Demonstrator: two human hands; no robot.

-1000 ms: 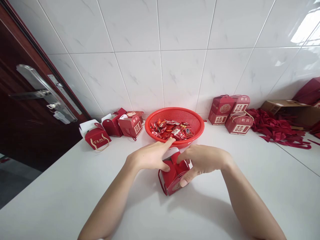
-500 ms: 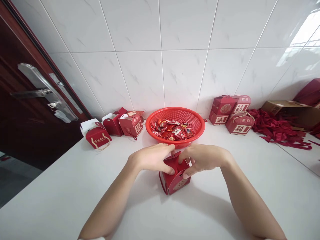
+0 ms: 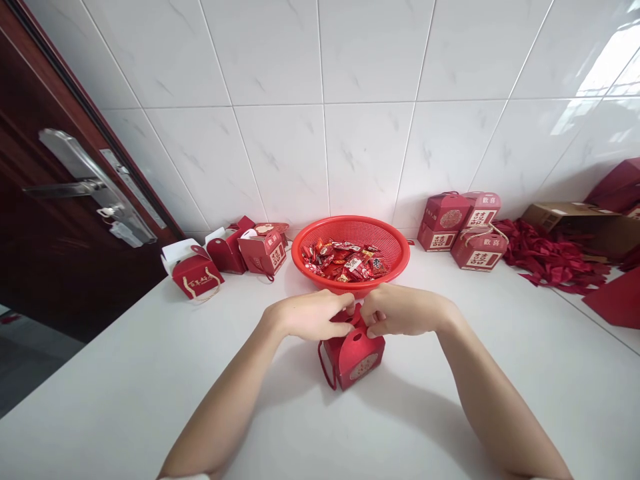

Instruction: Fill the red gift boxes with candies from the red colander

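One white table (image 3: 200, 400) spreads wide; near its far edge sits a red basket (image 3: 370, 231); farther in from that edge stands a red box (image 3: 357, 365); left hand (image 3: 311, 316) and right hand (image 3: 406, 311) curl at its top flaps (image 3: 349, 350) (whether pinching, I cannot tell); a red cord (image 3: 325, 369) hangs at the box's left.

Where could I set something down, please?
The white tabletop is bare left of the left forearm, right of the right forearm, and between them, this side of the handled red cardboard box. Crowded along the white tiled wall: stacked red boxes, round red plastic basket, dark-red ribbons.
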